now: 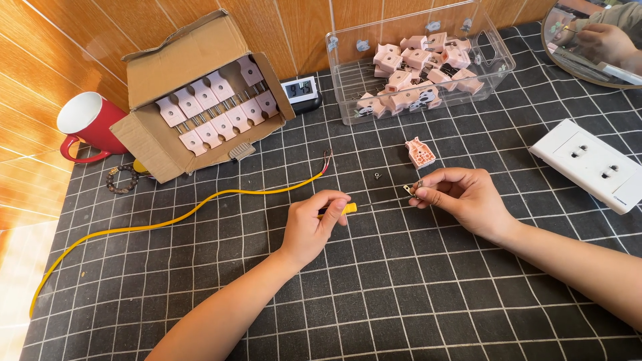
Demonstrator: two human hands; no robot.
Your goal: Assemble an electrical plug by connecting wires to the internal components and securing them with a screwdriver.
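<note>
The left hand (pixel 309 224) is closed around a yellow tool (pixel 346 208) whose tip pokes out toward 3 o'clock. The right hand (pixel 461 195) pinches a small metal piece (pixel 410 188) at its 9 o'clock side, just above the desk (pixel 401 294).

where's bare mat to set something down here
Free: the near mat in front of both forearms, and the stretch between the yellow cable and the left edge. Crowded: the far side, with cardboard box, clear bin, pink plug half and white socket.

Small metal piece (pixel 410 189) in right hand (pixel 461 198)
</note>
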